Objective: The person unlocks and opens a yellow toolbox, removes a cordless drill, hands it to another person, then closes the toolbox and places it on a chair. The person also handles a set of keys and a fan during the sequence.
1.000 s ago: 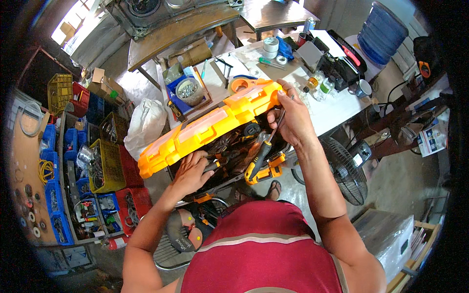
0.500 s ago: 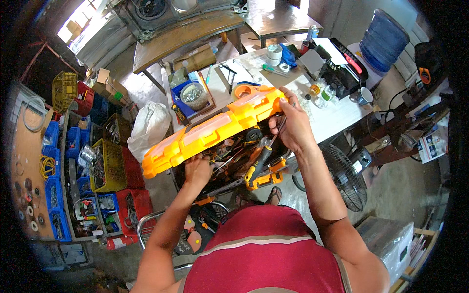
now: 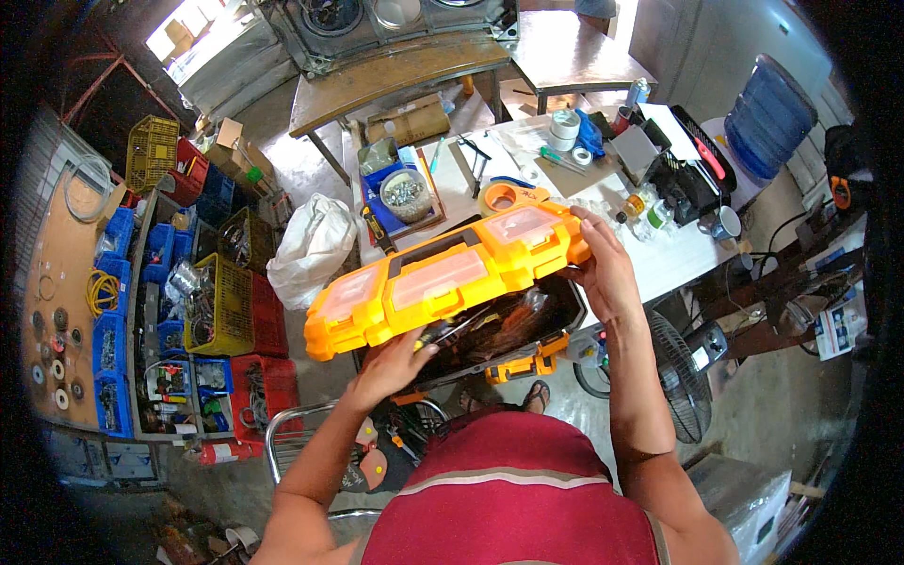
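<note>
A toolbox lid [image 3: 443,282], orange with clear panels, is tilted up over the dark toolbox body [image 3: 556,325]. My right hand [image 3: 607,268] is closed on the lid's right end, thumb and fingers around its edge. My left hand [image 3: 388,369] is at the toolbox's left front, just below the lid's front edge. Its fingers are partly hidden, and a small yellow bit shows beside them. Dark and brownish contents lie inside the box, partly covered by the lid. An orange latch [image 3: 521,369] sticks out from the box's front side.
A white table [image 3: 650,268] holds a tub of small hardware [image 3: 406,194], orange tape [image 3: 499,195] and bottles. At left are a white sack [image 3: 313,247], a yellow crate [image 3: 219,315] and blue bins. A fan [image 3: 680,377] stands at right, a metal-framed chair [image 3: 306,424] at front left.
The lid has come lower over the box, its clear panels now facing up more. The screwdriver that hung by my right hand no longer shows there. The whole view has shifted.
</note>
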`<state>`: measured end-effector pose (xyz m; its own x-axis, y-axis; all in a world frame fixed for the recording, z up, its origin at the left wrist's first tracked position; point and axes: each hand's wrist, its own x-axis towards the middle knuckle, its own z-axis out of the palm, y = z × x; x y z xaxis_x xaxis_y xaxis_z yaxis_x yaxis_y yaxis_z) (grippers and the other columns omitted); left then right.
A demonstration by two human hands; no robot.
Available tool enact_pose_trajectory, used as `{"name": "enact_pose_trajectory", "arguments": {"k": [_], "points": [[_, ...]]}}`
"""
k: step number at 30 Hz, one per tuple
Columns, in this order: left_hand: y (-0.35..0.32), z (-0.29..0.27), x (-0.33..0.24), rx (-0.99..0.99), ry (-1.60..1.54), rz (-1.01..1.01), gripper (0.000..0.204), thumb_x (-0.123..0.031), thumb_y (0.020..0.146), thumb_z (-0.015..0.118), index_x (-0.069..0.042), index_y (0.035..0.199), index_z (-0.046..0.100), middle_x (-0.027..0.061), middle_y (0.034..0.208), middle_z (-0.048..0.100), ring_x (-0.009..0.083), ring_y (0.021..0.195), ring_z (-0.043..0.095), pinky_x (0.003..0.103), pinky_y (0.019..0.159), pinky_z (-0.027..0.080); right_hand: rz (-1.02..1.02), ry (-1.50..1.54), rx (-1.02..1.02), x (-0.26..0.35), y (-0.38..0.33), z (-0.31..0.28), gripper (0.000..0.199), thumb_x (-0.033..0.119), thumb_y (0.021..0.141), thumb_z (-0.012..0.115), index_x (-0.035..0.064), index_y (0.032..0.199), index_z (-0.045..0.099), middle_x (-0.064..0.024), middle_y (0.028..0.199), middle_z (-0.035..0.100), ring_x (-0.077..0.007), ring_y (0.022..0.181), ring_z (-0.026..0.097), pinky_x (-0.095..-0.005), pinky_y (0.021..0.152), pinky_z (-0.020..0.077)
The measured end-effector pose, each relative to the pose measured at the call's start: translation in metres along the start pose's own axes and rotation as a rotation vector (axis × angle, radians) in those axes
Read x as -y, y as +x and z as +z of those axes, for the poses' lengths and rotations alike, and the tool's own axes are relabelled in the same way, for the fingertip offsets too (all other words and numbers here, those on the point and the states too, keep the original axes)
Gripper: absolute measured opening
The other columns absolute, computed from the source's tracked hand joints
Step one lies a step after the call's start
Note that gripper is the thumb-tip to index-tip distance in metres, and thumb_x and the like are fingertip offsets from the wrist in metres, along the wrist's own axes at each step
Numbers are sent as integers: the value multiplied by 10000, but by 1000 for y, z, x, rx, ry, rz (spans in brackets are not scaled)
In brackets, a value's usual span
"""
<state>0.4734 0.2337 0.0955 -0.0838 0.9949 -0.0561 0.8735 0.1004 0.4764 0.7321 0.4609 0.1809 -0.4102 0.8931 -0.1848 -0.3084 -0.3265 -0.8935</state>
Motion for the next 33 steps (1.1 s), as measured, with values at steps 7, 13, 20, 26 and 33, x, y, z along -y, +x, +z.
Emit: {"name": "enact_pose_trajectory", "arguments": {"k": [7,13,20,26,33], "points": [[-9,30,25,-59,260,-61,483,-279,941,696,-108,1386,614,174,1396,556,385,1294,525,482,1100,430,-20,-12,3,-9,12,-1,388,179,1095,471,43,1458,487,-150,1317,623,-217,1115,674,-384,895,598],[-39,7,-21,8,-439,89,278,-288,938,731,-59,1094,709,147,1058,694,337,995,671,425,855,529,7,-97,-45,-10,11,-3,432,196,1072,490,55,1481,472,-149,1364,611,-235,1168,653,-418,910,587],[-156,37,23,325,-943,-211,447,-471,986,658,-24,998,655,169,868,667,272,819,637,425,767,504,-252,-159,62,-20,55,-11,575,381,1084,511,24,1529,434,-112,1377,607,-208,1190,637,-335,968,544],[-305,185,171,-130,-383,-1180,314,-340,989,657,-37,1068,648,181,922,731,382,885,710,510,747,519,-382,-404,-104,-21,83,-15,471,231,1076,505,87,1523,473,-123,1409,570,-249,1266,576,-365,1059,486],[-375,388,242,186,-536,-1397,512,-431,965,603,-4,1249,613,281,1165,702,439,1117,671,519,962,525,-494,-628,-224,-16,89,-23,487,166,1032,531,7,1490,475,-178,1391,608,-302,1245,631,-429,1041,548]]}}
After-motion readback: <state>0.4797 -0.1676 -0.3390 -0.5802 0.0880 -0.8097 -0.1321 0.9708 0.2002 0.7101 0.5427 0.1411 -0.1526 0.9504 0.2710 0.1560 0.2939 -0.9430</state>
